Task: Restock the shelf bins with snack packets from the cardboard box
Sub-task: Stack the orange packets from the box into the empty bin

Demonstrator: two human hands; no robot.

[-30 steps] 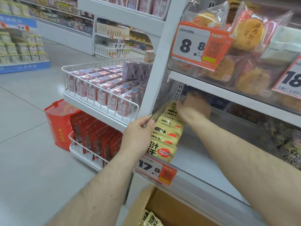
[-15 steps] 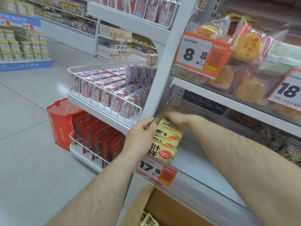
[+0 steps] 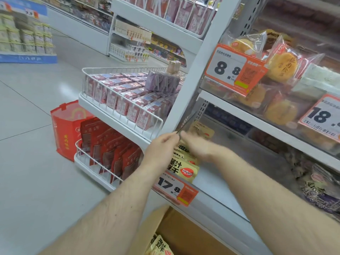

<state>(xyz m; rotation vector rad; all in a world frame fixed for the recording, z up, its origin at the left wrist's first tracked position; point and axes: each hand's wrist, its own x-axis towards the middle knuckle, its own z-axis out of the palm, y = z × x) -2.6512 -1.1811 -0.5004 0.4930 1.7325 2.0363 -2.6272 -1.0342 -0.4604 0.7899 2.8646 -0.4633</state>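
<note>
Yellow snack packets [image 3: 184, 168] stand in a row at the left end of the low shelf bin [image 3: 220, 183], behind the 17.8 price tag [image 3: 174, 188]. One more yellow packet [image 3: 201, 130] lies further back in the bin. My left hand [image 3: 161, 150] pinches the top edge of the bin's clear plastic side panel [image 3: 184, 124]. My right hand [image 3: 195, 144] is blurred, hovers over the row just beside the left hand with fingers stretched out, and holds nothing. The open cardboard box [image 3: 184, 232] sits on the floor below, with more yellow packets [image 3: 160, 245] inside.
A white shelf post [image 3: 193, 70] rises just left of the bin. Left of it are wire baskets of pink boxes [image 3: 128, 100] and red pouches [image 3: 110, 150], with a red bag [image 3: 64, 126] on the floor. The shelf above [image 3: 257, 115] holds bagged pastries.
My right hand has drawn back from deep in the bin toward the front, ending beside my left hand. The left hand keeps its hold on the clear panel. The view has tilted slightly.
</note>
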